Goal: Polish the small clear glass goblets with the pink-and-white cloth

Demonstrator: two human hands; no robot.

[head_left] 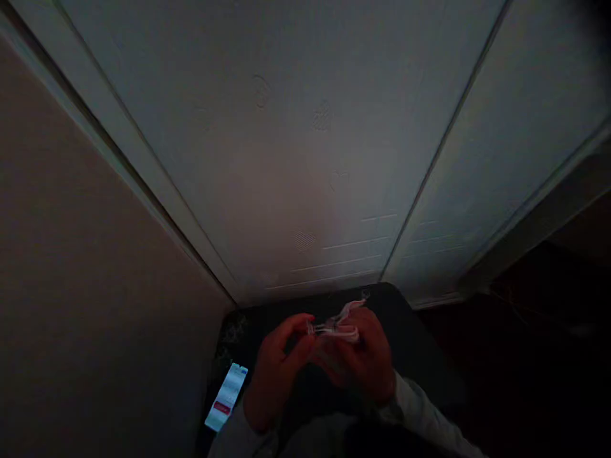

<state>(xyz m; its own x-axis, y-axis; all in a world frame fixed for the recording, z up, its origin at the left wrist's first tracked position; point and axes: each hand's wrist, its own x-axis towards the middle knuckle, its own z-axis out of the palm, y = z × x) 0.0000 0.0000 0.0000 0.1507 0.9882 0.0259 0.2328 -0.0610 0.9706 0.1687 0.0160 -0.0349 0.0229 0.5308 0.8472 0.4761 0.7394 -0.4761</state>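
In the dim light both hands are close together above a dark, flat surface (pixel 420 343). My left hand (pixel 281 366) pinches a small shiny, clip-like end piece (pixel 312 328) between thumb and fingers. From there thin, pale lines run across to a folded, pinkish-white strap (pixel 349 332), which my right hand (pixel 370 356) grips. One end of the strap sticks up past the right fingers, with a small clear piece (pixel 365 295) at its tip. Darkness and the fingers hide the exact kind of this item.
A lit phone (pixel 226 397) lies on the surface beside my left wrist. Behind it rises a pale panelled wall (pixel 286 159) with embossed shapes. A brownish wall (pixel 86 267) stands at the left; the right side falls into deep shadow.
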